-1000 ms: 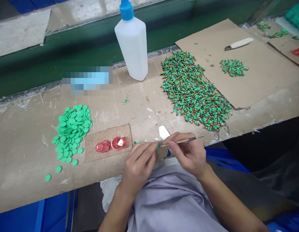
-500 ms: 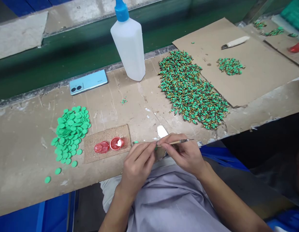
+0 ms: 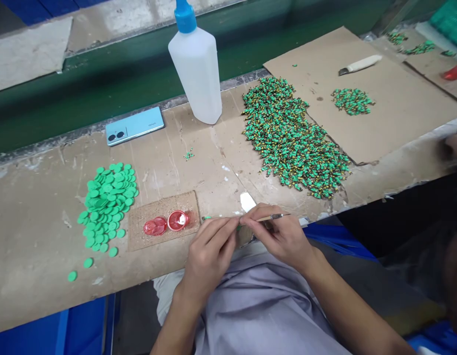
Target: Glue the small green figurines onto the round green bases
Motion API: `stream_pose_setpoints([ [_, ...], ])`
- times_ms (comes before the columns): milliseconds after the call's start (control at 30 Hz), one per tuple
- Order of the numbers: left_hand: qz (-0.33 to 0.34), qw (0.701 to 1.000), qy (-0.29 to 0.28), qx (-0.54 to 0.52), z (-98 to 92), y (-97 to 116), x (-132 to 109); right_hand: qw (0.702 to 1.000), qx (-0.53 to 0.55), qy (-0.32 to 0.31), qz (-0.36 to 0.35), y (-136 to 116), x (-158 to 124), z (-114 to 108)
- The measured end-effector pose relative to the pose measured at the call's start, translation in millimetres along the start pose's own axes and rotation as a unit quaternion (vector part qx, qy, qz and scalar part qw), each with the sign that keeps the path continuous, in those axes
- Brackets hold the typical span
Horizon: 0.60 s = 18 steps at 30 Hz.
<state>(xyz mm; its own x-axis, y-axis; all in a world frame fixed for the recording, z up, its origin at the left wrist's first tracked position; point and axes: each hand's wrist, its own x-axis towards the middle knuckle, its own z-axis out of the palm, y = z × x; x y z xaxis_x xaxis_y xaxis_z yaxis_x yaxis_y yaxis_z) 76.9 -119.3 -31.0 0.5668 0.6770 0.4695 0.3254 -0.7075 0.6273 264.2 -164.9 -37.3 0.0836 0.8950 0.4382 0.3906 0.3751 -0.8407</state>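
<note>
Thin brush (image 3: 271, 217) — over the near edge of the bench (image 3: 32, 222), held in the right hand (image 3: 283, 235), dark tip pointing right, handle end meeting the fingertips of the left hand (image 3: 210, 249). Right grip closed on it; left grip looks closed on a small green piece (image 3: 238, 228), mostly hidden. Risk, as I judge it: a slip there could drop or mark the piece; a leftward jerk could tip the red cup (image 3: 172, 225). Versus half a second ago — brush tip slightly further left; another person's hand (image 3: 455, 146), blurred, now shows at far right.
</note>
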Motion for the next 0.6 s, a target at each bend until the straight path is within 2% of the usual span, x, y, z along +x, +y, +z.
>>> stream_pose_setpoints([
  [100,-0.009,1.000,-0.005,-0.012,0.1,-1.6,-1.4,1.000,0.001,-0.003,-0.022,0.8,0.6,0.6],
  [367,-0.035,0.999,-0.004,-0.026,-0.7,0.9,0.9,0.999,0.025,-0.012,-0.018,2.9,-0.7,0.2],
  [467,-0.044,0.999,-0.007,-0.028,-1.2,2.1,2.4,1.000,0.020,-0.005,-0.001,2.4,-2.6,0.0],
  [600,-0.042,0.999,-0.003,-0.031,-1.2,1.8,2.3,0.997,0.037,0.034,0.051,2.4,-6.7,-0.5],
])
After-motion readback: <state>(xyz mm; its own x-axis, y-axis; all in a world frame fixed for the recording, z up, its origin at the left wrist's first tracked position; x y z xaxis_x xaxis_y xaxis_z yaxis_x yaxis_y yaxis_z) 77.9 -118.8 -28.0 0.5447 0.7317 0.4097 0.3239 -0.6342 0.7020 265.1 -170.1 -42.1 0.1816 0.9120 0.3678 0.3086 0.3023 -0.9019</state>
